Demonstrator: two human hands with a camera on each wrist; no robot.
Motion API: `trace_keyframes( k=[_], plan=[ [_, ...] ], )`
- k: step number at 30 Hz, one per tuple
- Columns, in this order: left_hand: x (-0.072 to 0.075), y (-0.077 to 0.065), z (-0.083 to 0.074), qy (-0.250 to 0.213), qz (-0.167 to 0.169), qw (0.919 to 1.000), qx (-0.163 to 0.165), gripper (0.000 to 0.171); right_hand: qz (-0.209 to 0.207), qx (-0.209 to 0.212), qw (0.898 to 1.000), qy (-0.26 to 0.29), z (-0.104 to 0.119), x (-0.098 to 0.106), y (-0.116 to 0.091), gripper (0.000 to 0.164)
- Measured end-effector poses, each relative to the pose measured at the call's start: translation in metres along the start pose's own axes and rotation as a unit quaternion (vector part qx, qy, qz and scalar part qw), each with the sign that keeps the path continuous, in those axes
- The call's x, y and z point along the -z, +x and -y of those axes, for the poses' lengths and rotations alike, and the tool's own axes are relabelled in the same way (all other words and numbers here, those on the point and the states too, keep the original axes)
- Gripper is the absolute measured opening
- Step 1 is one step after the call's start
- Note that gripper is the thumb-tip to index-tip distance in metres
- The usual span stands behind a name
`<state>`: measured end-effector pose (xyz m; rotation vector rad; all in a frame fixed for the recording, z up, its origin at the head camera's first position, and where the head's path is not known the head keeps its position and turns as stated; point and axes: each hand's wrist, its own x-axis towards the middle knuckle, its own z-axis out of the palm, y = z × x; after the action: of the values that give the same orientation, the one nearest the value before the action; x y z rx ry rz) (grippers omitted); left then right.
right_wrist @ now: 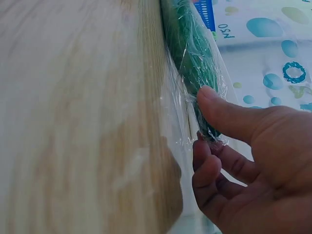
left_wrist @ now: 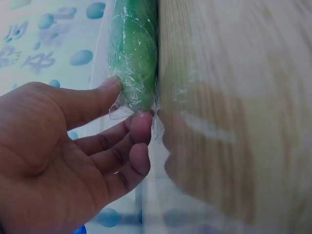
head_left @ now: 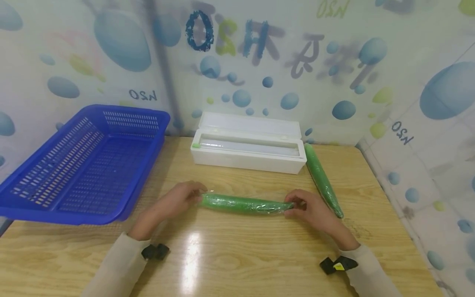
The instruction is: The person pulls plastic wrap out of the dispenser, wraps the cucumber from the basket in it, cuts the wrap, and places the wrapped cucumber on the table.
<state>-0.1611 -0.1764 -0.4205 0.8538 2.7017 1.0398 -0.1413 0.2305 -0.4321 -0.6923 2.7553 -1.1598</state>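
A long green cucumber (head_left: 243,204) wrapped in clear plastic film lies crosswise over the table between both hands. My left hand (head_left: 180,200) pinches its left end; in the left wrist view the thumb rests on the wrapped cucumber (left_wrist: 134,53) and the fingertips are under its end, where loose film sticks out. At the tapered right end, my right hand (head_left: 309,209) holds the tip between thumb and fingers. The right wrist view shows crinkled film around this darker end of the cucumber (right_wrist: 195,53), with the other fingers curled below.
Behind the cucumber stands a white box (head_left: 248,162) with its lid raised and a film roll inside. A second wrapped cucumber (head_left: 323,179) lies at the right of the box. On the left sits a blue plastic basket (head_left: 111,177). The wooden table (head_left: 237,255) meets patterned walls.
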Motion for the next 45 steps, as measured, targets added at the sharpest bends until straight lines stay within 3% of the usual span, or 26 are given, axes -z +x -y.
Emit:
trace_keyframes(
  k=[7,14,18,22,33,39,45],
  plan=[
    [-0.001,-0.001,0.000,-0.021,-0.009,0.9997,0.008,0.018,0.004,-0.043,0.999,-0.010,0.003,0.000,0.000,0.017],
    [-0.002,0.001,-0.001,-0.003,-0.016,0.9998,0.006,0.032,0.009,-0.053,0.998,-0.014,0.005,0.000,0.001,0.011],
    [-0.004,0.003,-0.004,0.000,-0.024,0.9993,0.030,0.031,0.015,-0.062,0.998,-0.018,0.006,0.001,0.000,0.009],
    [-0.007,0.004,-0.007,0.004,-0.031,0.9984,0.047,0.027,0.017,-0.050,0.998,-0.029,0.005,0.001,-0.001,0.013],
    [-0.007,0.003,-0.010,0.014,-0.016,0.9988,0.045,0.030,-0.006,0.033,0.999,-0.042,-0.001,-0.002,-0.001,0.029],
    [-0.008,0.000,-0.011,0.025,-0.004,0.9992,0.032,0.032,-0.020,0.010,0.998,-0.057,0.001,-0.004,-0.001,0.027],
    [-0.012,0.000,-0.009,0.035,-0.018,0.9990,0.022,0.040,-0.008,-0.022,0.998,-0.059,0.004,-0.004,-0.001,0.021]
  ],
)
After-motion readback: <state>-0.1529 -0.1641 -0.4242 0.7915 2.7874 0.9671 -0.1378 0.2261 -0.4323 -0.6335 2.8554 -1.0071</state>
